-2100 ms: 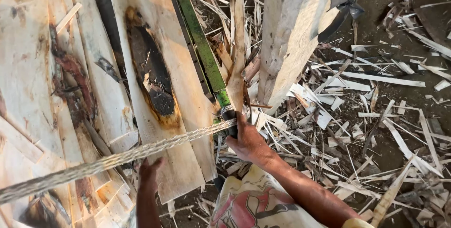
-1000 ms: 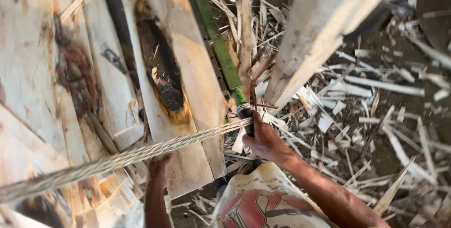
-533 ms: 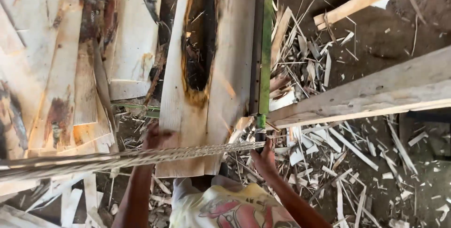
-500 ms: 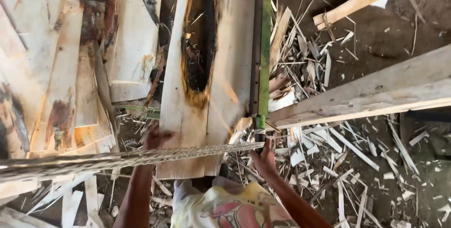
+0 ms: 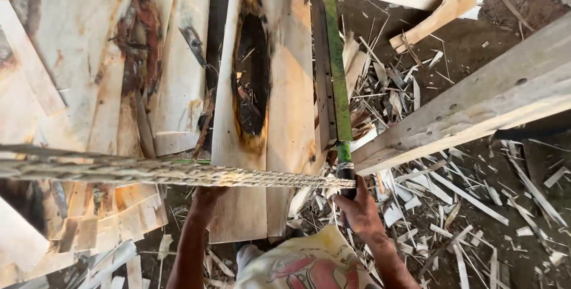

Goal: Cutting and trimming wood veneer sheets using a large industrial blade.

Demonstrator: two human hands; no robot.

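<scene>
1. The right hand (image 5: 358, 208) is closed around the dark lower end of a green bar (image 5: 335, 69), just below the spot where a rope (image 5: 178, 173) is tied to it.
2. The bar runs up and away from that hand, along the right edge of a pale plank (image 5: 279, 104).
3. The left hand (image 5: 205, 197) is at the plank's near end, partly behind the rope; the fingers curl against the wood, but I cannot tell how firm the hold is.
4. The plank has a long, dark, charred-looking hollow (image 5: 253, 80) in its middle, with an orange-brown rim at its lower end.
5. The rope is thick and twisted, stretching from the left edge across the plank to the bar.
6. More boards (image 5: 77, 57), pale with reddish-brown bark patches, lie overlapping to the left of the plank.
7. A thick beam (image 5: 476, 101) crosses the right side at a slant, its lower end near the bar.
8. Splinters and offcuts (image 5: 452, 200) litter the dirt floor on the right.
9. A patterned yellow and red garment (image 5: 303, 265) shows at the bottom, between the forearms.
</scene>
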